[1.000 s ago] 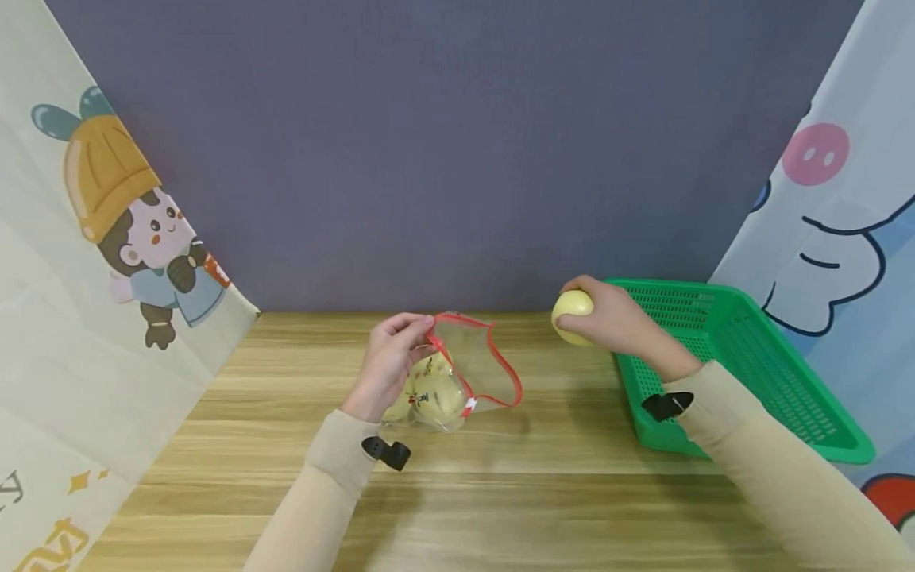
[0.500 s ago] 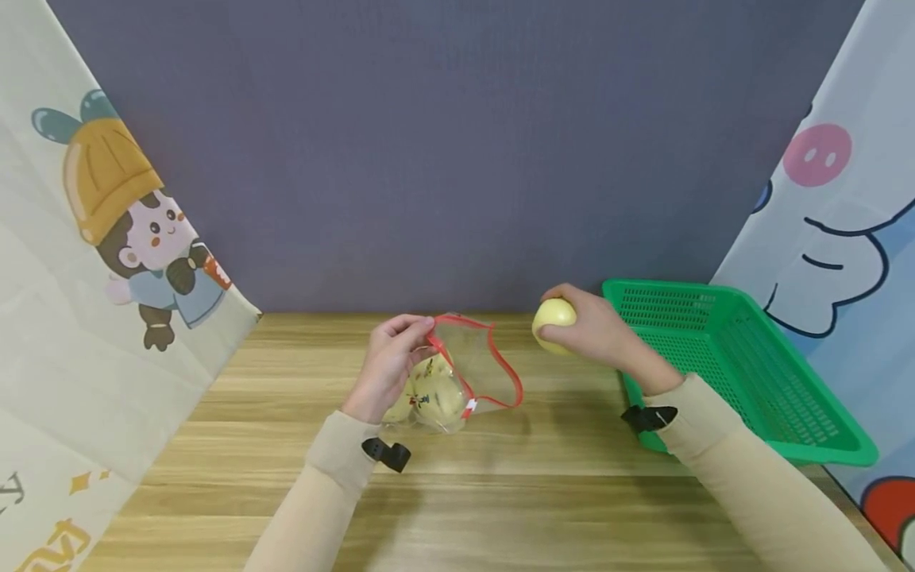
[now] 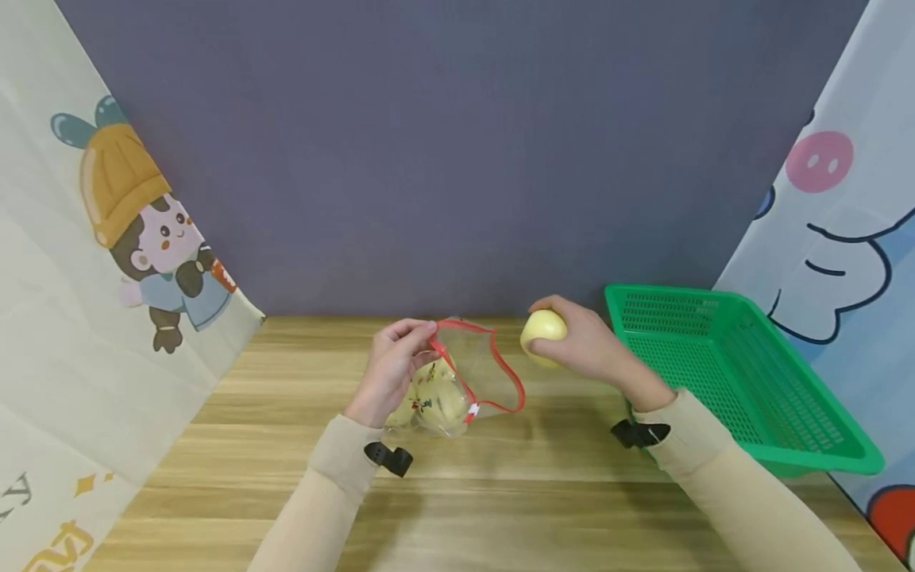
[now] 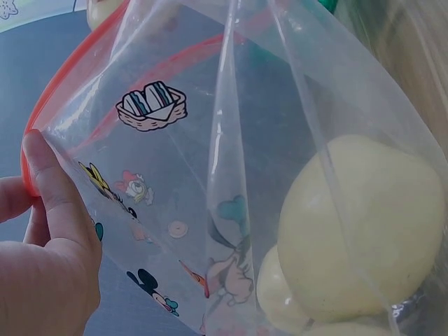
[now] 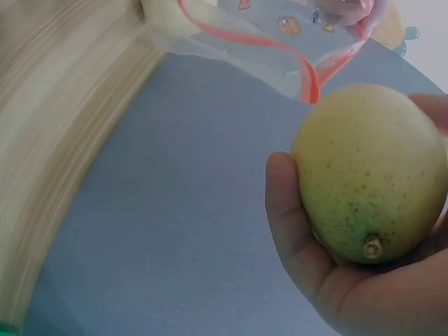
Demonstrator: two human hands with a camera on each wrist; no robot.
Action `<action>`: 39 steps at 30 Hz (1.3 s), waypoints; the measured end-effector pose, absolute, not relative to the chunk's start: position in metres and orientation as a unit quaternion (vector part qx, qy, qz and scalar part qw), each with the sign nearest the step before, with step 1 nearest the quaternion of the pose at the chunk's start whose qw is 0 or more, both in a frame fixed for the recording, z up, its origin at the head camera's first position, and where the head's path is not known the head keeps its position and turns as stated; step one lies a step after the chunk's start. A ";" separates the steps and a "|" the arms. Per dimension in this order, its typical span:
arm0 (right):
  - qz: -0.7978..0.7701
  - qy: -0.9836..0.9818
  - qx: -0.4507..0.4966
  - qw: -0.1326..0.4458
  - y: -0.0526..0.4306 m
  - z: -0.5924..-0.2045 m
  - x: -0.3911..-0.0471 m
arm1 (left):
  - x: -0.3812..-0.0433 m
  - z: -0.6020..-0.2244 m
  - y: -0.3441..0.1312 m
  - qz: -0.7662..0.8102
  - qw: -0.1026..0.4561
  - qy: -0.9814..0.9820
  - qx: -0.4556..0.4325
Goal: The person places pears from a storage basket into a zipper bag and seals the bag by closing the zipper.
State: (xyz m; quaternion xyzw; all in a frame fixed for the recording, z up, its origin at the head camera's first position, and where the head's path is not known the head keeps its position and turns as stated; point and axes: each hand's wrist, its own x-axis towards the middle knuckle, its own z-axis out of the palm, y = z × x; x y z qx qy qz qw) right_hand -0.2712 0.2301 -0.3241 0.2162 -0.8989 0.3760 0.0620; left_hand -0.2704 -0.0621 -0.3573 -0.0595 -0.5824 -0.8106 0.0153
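One right hand [image 3: 588,345], I see from afar, curls around a yellow fruit [image 5: 371,171], brown-speckled and greenish at one end; to its left, the left hand [image 3: 391,361] pinches a red-rimmed zip bag [image 4: 231,161].

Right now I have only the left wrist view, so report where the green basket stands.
Observer: From the head view, the green basket stands on the right side of the table, with the bag off to its left.
Operator: Now describe the stem end of the fruit in the right hand.
Observer: In the right wrist view, a short stem stub shows there, with green, speckled skin around it.
Operator: Find me the slider on the bag's red edging.
Observer: In the head view, a white slider sits at the corner of the bag's mouth nearest the person.
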 end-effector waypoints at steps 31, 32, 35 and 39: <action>0.440 -0.855 0.257 0.097 0.186 -0.351 -0.252 | -0.269 -0.359 -0.057 -0.808 0.017 -0.587 -0.052; 0.439 -0.855 0.258 0.098 0.185 -0.352 -0.252 | -0.270 -0.358 -0.057 -0.808 0.017 -0.587 -0.052; 0.437 -0.855 0.261 0.099 0.182 -0.353 -0.251 | -0.270 -0.358 -0.056 -0.808 0.017 -0.587 -0.052; 0.440 -0.854 0.261 0.097 0.178 -0.355 -0.251 | -0.271 -0.358 -0.055 -0.808 0.018 -0.586 -0.052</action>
